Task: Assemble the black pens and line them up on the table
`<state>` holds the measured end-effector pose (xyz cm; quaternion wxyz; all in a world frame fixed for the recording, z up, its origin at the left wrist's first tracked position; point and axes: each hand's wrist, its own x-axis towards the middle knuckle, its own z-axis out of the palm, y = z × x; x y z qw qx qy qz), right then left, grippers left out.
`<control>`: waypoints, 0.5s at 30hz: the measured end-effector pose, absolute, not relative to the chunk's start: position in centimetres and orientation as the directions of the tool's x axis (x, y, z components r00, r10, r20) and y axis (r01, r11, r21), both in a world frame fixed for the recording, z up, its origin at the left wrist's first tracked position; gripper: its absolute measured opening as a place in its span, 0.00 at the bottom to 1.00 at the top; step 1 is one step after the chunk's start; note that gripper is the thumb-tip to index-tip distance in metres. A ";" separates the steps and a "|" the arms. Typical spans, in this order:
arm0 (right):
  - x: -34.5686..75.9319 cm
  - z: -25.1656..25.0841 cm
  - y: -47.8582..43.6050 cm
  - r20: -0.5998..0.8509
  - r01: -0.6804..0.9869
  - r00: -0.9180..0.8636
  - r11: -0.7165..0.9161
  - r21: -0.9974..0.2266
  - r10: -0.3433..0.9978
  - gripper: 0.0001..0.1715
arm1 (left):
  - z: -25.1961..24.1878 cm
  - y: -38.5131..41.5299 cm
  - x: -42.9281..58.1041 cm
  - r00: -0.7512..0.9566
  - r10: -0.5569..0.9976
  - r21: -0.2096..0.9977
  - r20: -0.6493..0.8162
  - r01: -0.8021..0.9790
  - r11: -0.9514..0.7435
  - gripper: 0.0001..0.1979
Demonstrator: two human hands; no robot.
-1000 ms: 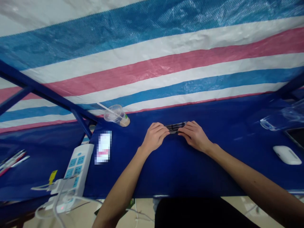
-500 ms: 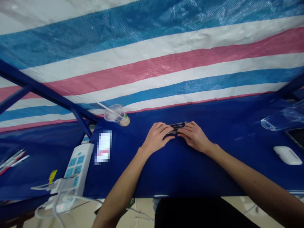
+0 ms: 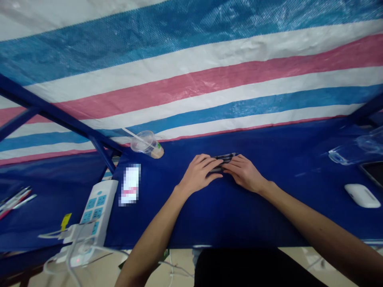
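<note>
Several dark pens [image 3: 225, 156] lie side by side on the blue tabletop [image 3: 239, 223], pointing roughly left to right. My left hand [image 3: 200, 171] is around their left end, fingers curved over the top and thumb along the near side. At the opposite end, my right hand [image 3: 243, 171] has its bent fingers pressed on the pens. The two sets of fingertips nearly meet at the middle of the bundle. Much of each pen is hidden beneath the hands.
To the left are a plastic cup [image 3: 148, 144] with a straw, a phone [image 3: 130, 185] with a blurred screen, and a power strip [image 3: 98, 211] with cables. More pens [image 3: 16, 202] lie far left. On the right are a white case [image 3: 362, 195], a clear bottle [image 3: 344, 154] and a dark device [image 3: 374, 172].
My left fingers have shifted slightly to the right over the pens, and a little more of a pen shows by the left thumb. My right hand has hardly moved.
</note>
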<state>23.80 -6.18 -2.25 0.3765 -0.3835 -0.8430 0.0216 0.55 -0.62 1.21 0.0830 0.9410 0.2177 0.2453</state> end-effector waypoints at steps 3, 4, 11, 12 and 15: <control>23.8 -2.4 -6.2 0.613 0.602 -0.431 0.717 -0.352 0.662 0.12 | 1.1 -0.8 0.8 0.795 0.443 0.244 0.415 0.372 -0.896 0.12; 23.9 -2.4 -6.2 0.613 0.585 -0.432 0.723 -0.368 0.662 0.13 | 1.1 -0.8 0.8 0.799 0.439 0.237 0.412 0.371 -0.898 0.10; 24.0 -2.3 -6.5 0.592 0.547 -0.437 0.722 -0.423 0.678 0.26 | 1.2 -0.6 0.7 0.783 0.462 0.256 0.417 0.386 -0.886 0.11; 24.0 -2.3 -6.5 0.593 0.552 -0.434 0.720 -0.420 0.678 0.27 | 1.3 -0.6 0.6 0.780 0.465 0.258 0.419 0.389 -0.885 0.12; 23.9 -2.2 -6.4 0.602 0.569 -0.408 0.707 -0.420 0.686 0.23 | 1.1 -0.5 0.6 0.764 0.474 0.261 0.439 0.396 -0.880 0.11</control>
